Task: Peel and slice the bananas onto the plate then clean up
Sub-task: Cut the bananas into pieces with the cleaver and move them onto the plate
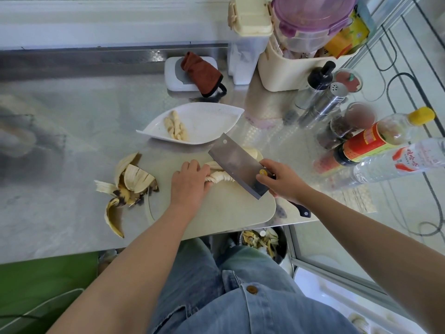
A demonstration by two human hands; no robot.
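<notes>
While left hand (pixel 190 182) fingers (pixel 192 165) curl over peeled banana (pixel 219 177), right hand (pixel 280 180) fingers (pixel 263 178) wrap cleaver (pixel 237 165) handle: I'd lead with knuckles, drop blade straight, slices even.

A: You're in a home kitchen, clear as day: a steel counter (pixel 72 131) and a cutting board (pixel 216 208) right under the cleaver (pixel 237 165) your right hand (pixel 281 180) grips.

B: And look just right of that grip: a steel shaker (pixel 333 97), a grinder (pixel 315 88), spice jars (pixel 346 124), a sauce bottle (pixel 375 141), all crowded together.

A: Beyond the grip, a purple-lidded food container (pixel 313 15) sits in a cream tub (pixel 296 68). Nearer you than the grip, below the counter edge, there's a bin (pixel 262 239) of peelings.
</notes>
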